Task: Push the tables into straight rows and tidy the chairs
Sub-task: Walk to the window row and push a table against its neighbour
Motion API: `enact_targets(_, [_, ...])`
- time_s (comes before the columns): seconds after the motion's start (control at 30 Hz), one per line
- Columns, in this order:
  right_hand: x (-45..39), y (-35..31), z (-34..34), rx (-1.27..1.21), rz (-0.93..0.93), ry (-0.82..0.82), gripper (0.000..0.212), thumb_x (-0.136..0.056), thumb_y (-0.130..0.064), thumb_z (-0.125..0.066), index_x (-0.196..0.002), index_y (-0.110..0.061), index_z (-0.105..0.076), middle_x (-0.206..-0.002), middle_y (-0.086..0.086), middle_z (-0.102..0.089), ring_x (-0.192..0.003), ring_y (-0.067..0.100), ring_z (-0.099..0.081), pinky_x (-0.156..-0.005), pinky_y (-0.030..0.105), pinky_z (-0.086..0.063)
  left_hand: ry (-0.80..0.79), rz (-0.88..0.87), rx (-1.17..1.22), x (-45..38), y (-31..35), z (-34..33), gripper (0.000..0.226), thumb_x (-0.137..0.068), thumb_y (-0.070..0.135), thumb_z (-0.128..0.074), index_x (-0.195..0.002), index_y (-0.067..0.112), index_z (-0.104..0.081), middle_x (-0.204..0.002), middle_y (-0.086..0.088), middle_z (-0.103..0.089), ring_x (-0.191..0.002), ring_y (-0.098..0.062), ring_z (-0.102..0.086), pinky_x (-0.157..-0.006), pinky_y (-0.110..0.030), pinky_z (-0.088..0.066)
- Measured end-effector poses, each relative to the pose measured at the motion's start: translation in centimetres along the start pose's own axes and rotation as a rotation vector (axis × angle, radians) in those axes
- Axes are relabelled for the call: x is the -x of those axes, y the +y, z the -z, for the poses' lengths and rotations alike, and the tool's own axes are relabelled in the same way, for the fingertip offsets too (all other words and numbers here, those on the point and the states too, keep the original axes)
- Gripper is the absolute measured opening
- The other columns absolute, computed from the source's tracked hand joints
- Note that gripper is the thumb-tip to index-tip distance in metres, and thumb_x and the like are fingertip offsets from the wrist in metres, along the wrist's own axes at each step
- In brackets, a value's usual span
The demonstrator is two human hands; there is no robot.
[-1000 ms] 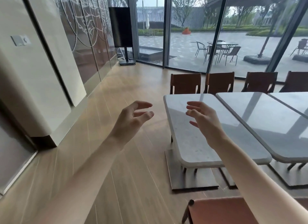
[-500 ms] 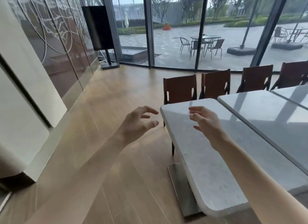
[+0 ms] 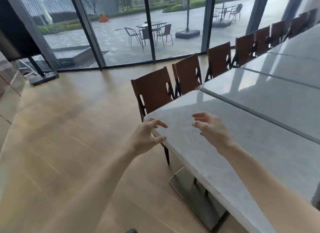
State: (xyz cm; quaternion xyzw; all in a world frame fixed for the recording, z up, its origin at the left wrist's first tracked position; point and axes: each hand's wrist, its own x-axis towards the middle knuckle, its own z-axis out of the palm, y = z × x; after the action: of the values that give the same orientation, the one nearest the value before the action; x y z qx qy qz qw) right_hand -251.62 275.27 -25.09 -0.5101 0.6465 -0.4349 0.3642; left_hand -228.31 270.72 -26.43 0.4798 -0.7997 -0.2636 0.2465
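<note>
A grey marble-topped table [image 3: 216, 154] stands in front of me, askew to the second table [image 3: 270, 97] on its right, with a wedge-shaped gap between them. My left hand [image 3: 147, 137] is at the near table's left edge by its far corner, fingers spread and loosely curled, thumb at the rim. My right hand [image 3: 211, 127] hovers over the tabletop with relaxed fingers and holds nothing. A brown chair [image 3: 152, 92] stands tucked at the table's far end, a second chair [image 3: 187, 75] beside it.
More brown chairs [image 3: 218, 59] line the far side of the table row [image 3: 294, 59] toward the right. Glass walls [image 3: 121, 33] close the room behind them. A black screen on a stand [image 3: 41, 75] stands at the left. Wooden floor [image 3: 60, 128] stretches to my left.
I have stepped closer and turned right. Both hands have moved forward, the left reaching the table's left edge and the right now over the tabletop.
</note>
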Motion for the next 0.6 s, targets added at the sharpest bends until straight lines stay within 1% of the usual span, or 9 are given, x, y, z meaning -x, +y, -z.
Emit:
enact_targets(0.07, [-2.8,-0.1,-3.3,-0.007,-0.028,0.101,0.031,-0.094,-0.017,-0.063,-0.125,-0.019,-0.064,-0.124,0.001,-0.063,-0.115,0.019,-0.060,-0.097,0.038,-0.053,-0.077,-0.080,-0.018,-4.6,-4.8,1.7,0.033,-0.081,0.017,-0.082,-0.105,0.035,-0.067,-0.121,0.006,-0.058,-0.109,-0.010,-0.056,-0.086,-0.014,-0.042])
enact_targets(0.1, [-3.9,-0.2,-4.7,-0.022,-0.058,0.154,0.030,-0.094,-0.017,-0.063,-0.124,-0.019,-0.064,-0.124,0.001,-0.063,-0.115,0.019,-0.060,-0.095,0.035,-0.052,-0.116,-0.113,-0.015,-6.8,-6.7,2.5,0.033,-0.081,0.015,-0.082,-0.105,0.033,-0.068,-0.120,0.005,-0.058,-0.109,-0.011,-0.056,-0.088,-0.014,-0.042])
enact_targets(0.17, [-5.9,-0.5,-8.1,-0.050,-0.149,0.241,0.029,-0.093,-0.017,-0.065,-0.122,-0.020,-0.064,-0.124,0.002,-0.063,-0.115,0.018,-0.060,-0.090,0.030,-0.048,-0.208,-0.168,-0.020,-10.9,-10.7,3.8,0.034,-0.079,0.012,-0.083,-0.106,0.030,-0.070,-0.119,0.004,-0.058,-0.112,-0.013,-0.057,-0.098,-0.025,-0.046])
enact_targets(0.23, [-7.4,-1.4,-11.2,-0.043,-0.223,0.278,0.029,-0.093,-0.018,-0.066,-0.122,-0.022,-0.064,-0.125,0.001,-0.062,-0.113,0.016,-0.060,-0.088,0.027,-0.045,-0.309,-0.200,-0.031,-14.1,-13.8,5.3,0.037,-0.079,0.011,-0.082,-0.105,0.034,-0.068,-0.119,0.006,-0.057,-0.113,-0.015,-0.056,-0.103,-0.037,-0.046])
enact_targets(0.27, [-8.0,-2.1,-12.4,-0.027,-0.241,0.286,0.030,-0.093,-0.019,-0.067,-0.122,-0.023,-0.063,-0.126,0.000,-0.061,-0.114,0.016,-0.060,-0.089,0.027,-0.045,-0.369,-0.206,-0.041,-15.5,-14.8,6.1,0.039,-0.079,0.012,-0.082,-0.105,0.037,-0.067,-0.120,0.007,-0.055,-0.113,-0.014,-0.055,-0.103,-0.038,-0.046])
enact_targets(0.33, [-9.0,-3.5,-14.0,-0.001,-0.269,0.335,0.032,-0.092,-0.020,-0.068,-0.123,-0.024,-0.062,-0.126,-0.002,-0.060,-0.115,0.017,-0.059,-0.089,0.026,-0.045,-0.478,-0.241,-0.089,-18.7,-16.1,7.6,0.039,-0.081,0.014,-0.083,-0.107,0.038,-0.065,-0.121,0.008,-0.053,-0.112,-0.013,-0.053,-0.101,-0.035,-0.046])
enact_targets(0.4, [-9.7,-5.0,-15.3,0.024,-0.291,0.394,0.034,-0.092,-0.022,-0.069,-0.124,-0.025,-0.061,-0.127,-0.003,-0.059,-0.114,0.016,-0.059,-0.086,0.026,-0.044,-0.497,-0.291,-0.130,-21.9,-17.0,8.9,0.038,-0.081,0.017,-0.083,-0.112,0.033,-0.067,-0.121,0.005,-0.052,-0.112,-0.013,-0.052,-0.095,-0.029,-0.042])
enact_targets(0.47, [-10.4,-6.4,-16.6,0.065,-0.299,0.442,0.034,-0.091,-0.023,-0.069,-0.124,-0.026,-0.061,-0.127,-0.003,-0.058,-0.113,0.016,-0.058,-0.086,0.026,-0.044,-0.487,-0.320,-0.114,-24.1,-17.7,9.9,0.040,-0.081,0.017,-0.084,-0.115,0.029,-0.068,-0.122,0.003,-0.052,-0.112,-0.015,-0.053,-0.092,-0.027,-0.040])
enact_targets(0.6, [-10.9,-9.4,-19.7,0.133,-0.316,0.480,0.038,-0.092,-0.023,-0.068,-0.129,-0.025,-0.058,-0.132,-0.001,-0.056,-0.116,0.017,-0.056,-0.087,0.026,-0.043,-0.560,-0.361,-0.053,-25.2,-19.6,11.1,0.043,-0.079,0.018,-0.086,-0.113,0.034,-0.063,-0.125,0.003,-0.049,-0.120,-0.020,-0.053,-0.095,-0.029,-0.041])
